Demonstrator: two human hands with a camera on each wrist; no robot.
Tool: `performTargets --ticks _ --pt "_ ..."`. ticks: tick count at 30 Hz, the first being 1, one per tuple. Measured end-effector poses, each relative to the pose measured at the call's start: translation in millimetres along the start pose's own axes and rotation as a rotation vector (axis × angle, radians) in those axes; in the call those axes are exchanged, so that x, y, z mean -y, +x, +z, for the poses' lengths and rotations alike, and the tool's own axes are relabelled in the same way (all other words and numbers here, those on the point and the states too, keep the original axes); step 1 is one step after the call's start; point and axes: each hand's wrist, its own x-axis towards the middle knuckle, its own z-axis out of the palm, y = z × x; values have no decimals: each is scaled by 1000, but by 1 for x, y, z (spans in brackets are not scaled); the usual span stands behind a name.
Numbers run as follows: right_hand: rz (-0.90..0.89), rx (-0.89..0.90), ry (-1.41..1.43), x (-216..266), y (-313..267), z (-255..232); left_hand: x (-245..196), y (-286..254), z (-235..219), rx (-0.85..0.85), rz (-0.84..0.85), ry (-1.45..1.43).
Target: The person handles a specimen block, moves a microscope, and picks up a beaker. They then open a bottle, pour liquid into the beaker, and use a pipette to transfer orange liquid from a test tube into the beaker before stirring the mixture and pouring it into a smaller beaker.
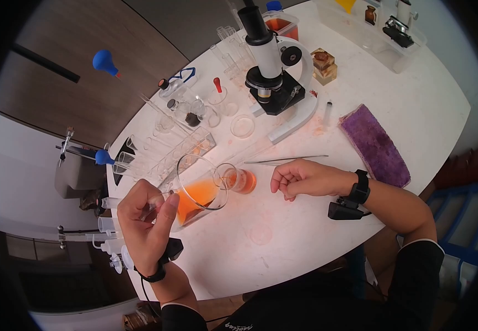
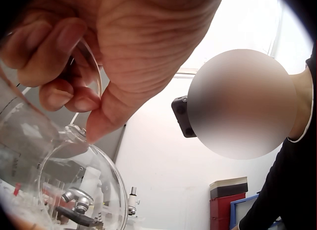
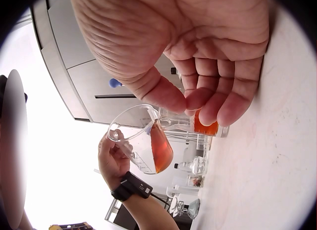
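Note:
My left hand (image 1: 145, 223) grips a large glass beaker (image 1: 200, 196) by its looped handle (image 2: 94, 74), thumb pressing near the rim. The beaker is tilted, its orange liquid (image 3: 161, 151) lying along one side, and its mouth faces me in the head view. Just beyond it, a small conical flask (image 1: 244, 181) with orange-red liquid stands on the white table (image 1: 299, 243). Low over the table, right of the flask, is my right hand (image 1: 313, 177), fingers loosely curled and thumb against the fingertips. Nothing shows in it. Metal tweezers (image 1: 286, 160) lie just behind that hand.
A microscope (image 1: 275, 69) stands at the back, with a glass dish (image 1: 243, 126) before it. Test tubes in a rack (image 1: 206, 144) and small bottles (image 1: 179, 106) crowd the left side. A purple cloth (image 1: 375, 146) lies right, near a syringe (image 1: 328, 112).

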Motion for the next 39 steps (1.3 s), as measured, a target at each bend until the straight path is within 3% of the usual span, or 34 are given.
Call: performTargets --ticks 39 --pt "-4 21 91 1 -1 -2 -18 4 -1 -13 -15 53"
